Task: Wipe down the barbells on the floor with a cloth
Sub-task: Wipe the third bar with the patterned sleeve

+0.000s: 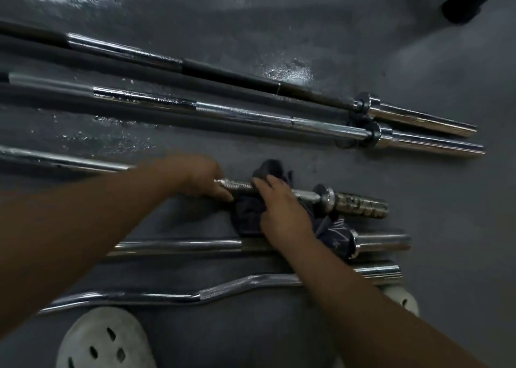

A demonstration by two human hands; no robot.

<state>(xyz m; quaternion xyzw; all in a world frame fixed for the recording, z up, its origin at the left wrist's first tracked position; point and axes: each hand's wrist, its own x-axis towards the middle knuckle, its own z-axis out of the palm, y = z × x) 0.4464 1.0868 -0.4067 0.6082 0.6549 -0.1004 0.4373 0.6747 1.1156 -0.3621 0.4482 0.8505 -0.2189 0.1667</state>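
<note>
Head view: left hand [199,179] grips barbell [305,195]; right hand [282,208] fingers [264,185] (curled) clamp cloth [247,217].

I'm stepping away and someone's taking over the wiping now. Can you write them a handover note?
Left hand grips the middle barbell by its shaft. Right hand holds the dark cloth round that shaft near its collar.
A black barbell and a long chrome barbell lie beyond it; a straight bar and curl bar lie nearer.
Done: cannot tell which bars are already wiped.
Left: finish this one, then the rest.
</note>
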